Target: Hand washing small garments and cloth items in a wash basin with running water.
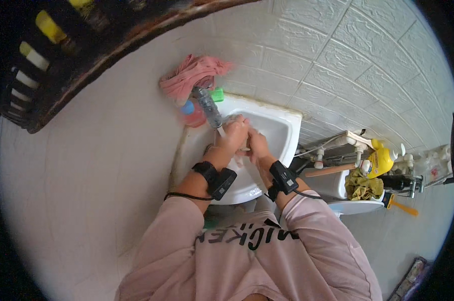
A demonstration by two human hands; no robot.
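My left hand (233, 131) and my right hand (259, 145) are close together over a white ceramic washbasin (295, 124). A tap (209, 107) with a grey, wrapped-looking body reaches over the basin's left side, and water (221, 131) runs from its mouth beside my left hand. Both hands have curled fingers and look wet. Something pale (245, 148) shows in the gap between them, too blurred to name, and I cannot tell which hand grips it. Each wrist carries a strapped black device with a cable.
Behind the tap are a pink cloth (193, 75), a green soap box (217, 95) and a blue-capped bottle (193, 114). On the right, white pipes (356, 145), a yellow bottle (381, 161), a stained cloth (363, 187) and an orange-handled tool (403, 207) crowd the wall. A dark slatted basket (80, 71) overhangs the upper left.
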